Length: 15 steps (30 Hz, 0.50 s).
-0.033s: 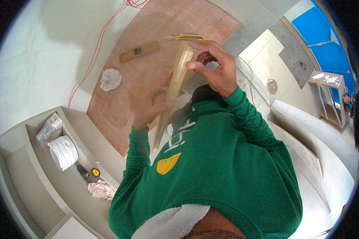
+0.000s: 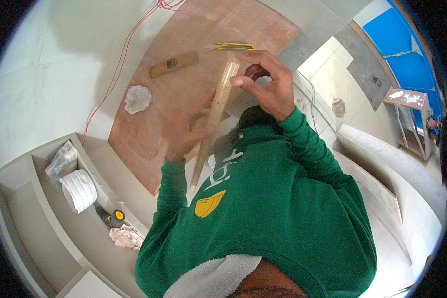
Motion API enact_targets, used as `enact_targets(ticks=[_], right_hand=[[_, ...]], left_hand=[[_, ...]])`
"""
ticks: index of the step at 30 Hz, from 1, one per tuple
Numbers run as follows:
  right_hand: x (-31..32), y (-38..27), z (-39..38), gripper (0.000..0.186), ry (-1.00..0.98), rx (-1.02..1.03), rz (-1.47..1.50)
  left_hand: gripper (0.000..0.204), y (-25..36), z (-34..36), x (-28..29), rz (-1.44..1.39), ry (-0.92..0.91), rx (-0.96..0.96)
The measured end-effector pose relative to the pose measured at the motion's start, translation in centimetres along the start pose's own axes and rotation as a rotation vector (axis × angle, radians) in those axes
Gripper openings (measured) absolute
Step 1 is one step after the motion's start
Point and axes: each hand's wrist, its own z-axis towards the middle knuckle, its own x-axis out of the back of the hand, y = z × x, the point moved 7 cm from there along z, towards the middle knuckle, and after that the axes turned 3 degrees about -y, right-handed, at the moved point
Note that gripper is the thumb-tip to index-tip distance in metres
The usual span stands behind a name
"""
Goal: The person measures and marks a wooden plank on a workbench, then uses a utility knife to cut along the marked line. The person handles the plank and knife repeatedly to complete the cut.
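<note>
My right hand (image 2: 265,84) is closed on the upper end of a pale wooden strip (image 2: 216,114), which runs down toward my body at a slant. My left hand (image 2: 184,136) is smeared by motion beside the strip's lower half, so I cannot tell how its fingers lie. Below them is a brown plywood board (image 2: 134,144). On it lie a wooden block with a metal insert (image 2: 173,63), a slim yellow-and-black tool (image 2: 236,46) beyond the strip's top, and a crumpled white thing (image 2: 138,98).
A grey open cabinet (image 2: 20,203) at lower left holds a plastic bag (image 2: 59,159), white roll (image 2: 78,191), black-and-yellow tool (image 2: 116,217) and cloth (image 2: 125,237). Red wires (image 2: 115,74) run along the left. A box stand (image 2: 407,121) and blue panels (image 2: 400,72) are at right.
</note>
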Motion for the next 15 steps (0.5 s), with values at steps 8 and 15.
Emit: enact_targets(ticks=[8, 15], right_hand=[[0.0, 1.0, 0.8, 0.052, 0.090, -0.012, 0.065], [0.2, 1.0, 0.6, 0.048, 0.116, 0.054, -0.064]], left_hand=[[0.061, -2.9, -0.7, 0.7, -0.421, 0.032, 0.213], [0.057, -3.9, -0.7, 0.4, -0.562, 0.214, 0.055]])
